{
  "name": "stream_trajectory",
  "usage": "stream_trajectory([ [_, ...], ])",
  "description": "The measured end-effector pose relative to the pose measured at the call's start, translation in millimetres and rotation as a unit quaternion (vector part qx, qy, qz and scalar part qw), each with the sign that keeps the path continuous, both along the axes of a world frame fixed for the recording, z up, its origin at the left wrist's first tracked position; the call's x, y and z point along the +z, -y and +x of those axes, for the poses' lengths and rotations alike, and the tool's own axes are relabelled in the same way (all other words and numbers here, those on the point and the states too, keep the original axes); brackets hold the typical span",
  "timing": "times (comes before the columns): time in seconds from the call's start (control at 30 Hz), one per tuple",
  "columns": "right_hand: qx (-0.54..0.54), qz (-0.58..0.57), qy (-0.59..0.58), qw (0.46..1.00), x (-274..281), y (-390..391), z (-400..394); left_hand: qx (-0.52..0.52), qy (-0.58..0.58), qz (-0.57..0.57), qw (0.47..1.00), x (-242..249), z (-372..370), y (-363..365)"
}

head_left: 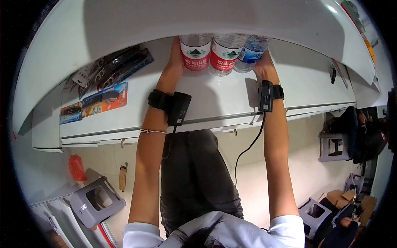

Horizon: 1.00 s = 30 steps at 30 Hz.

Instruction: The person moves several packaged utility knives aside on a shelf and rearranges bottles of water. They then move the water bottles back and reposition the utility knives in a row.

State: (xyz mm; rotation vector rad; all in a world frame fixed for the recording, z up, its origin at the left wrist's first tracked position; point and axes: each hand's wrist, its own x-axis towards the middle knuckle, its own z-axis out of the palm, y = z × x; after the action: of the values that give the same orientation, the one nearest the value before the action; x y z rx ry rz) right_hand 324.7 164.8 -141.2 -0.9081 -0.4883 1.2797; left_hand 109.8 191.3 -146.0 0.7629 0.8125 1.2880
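Two bare forearms reached up from the white-sleeved shoulders, each with a black strap-on wrist device, the right one trailing a black cable (248, 149). Left hand (175, 56) pressed flat against the outer side of the clear plastic water bottle with a red label (195, 51); right hand (264, 64) cupped the outer side of the clear plastic water bottle with a blue label (251, 49). Between them stood a second red-labelled clear bottle (224, 53), touching both neighbours. Grip: both hands squeezing the row of three from its ends, fingers mostly hidden behind the bottles. Bottles stood upright on the white shelf (289, 82), toward the back, tops cut off by the shelf above. Judgement: mid-placement or mid-shift of the row as one block; next move needs even inward pressure so the middle bottle doesn't pop out. Flat packaged goods (103, 99) lay well apart at the left end.
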Motion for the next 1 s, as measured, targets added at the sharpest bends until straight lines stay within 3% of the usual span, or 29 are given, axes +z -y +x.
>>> stream_trajectory([
  [0.33, 0.03, 0.03, -0.046, 0.998, -24.9, -20.2, 17.4, -0.033, -0.014, 0.002, 0.999, -1.7, -1.7, -1.3],
  [0.6, 0.011, 0.014, -0.065, 0.998, -11.2, -14.2, 6.5, 0.031, -0.008, 0.014, 0.999, -35.6, -2.2, -26.5],
  [0.7, -0.058, 0.039, 0.013, 0.997, 1.9, -2.9, -4.5, 0.062, 0.029, 0.034, 0.997, -45.6, 0.5, -36.0],
  [0.8, -0.138, 0.144, 0.134, 0.971, -27.5, -31.1, 27.6, 0.059, 0.041, 0.05, 0.996, -37.2, 1.1, -31.4],
  [0.93, -0.298, 0.235, 0.252, 0.89, 5.2, -6.3, -1.0, 0.026, -0.02, 0.008, 0.999, 6.0, 4.3, 5.1],
  [1.0, -0.354, 0.246, 0.356, 0.829, 8.4, 0.4, -8.3, 0.021, -0.021, 0.013, 0.999, -26.6, 0.1, -20.7],
])
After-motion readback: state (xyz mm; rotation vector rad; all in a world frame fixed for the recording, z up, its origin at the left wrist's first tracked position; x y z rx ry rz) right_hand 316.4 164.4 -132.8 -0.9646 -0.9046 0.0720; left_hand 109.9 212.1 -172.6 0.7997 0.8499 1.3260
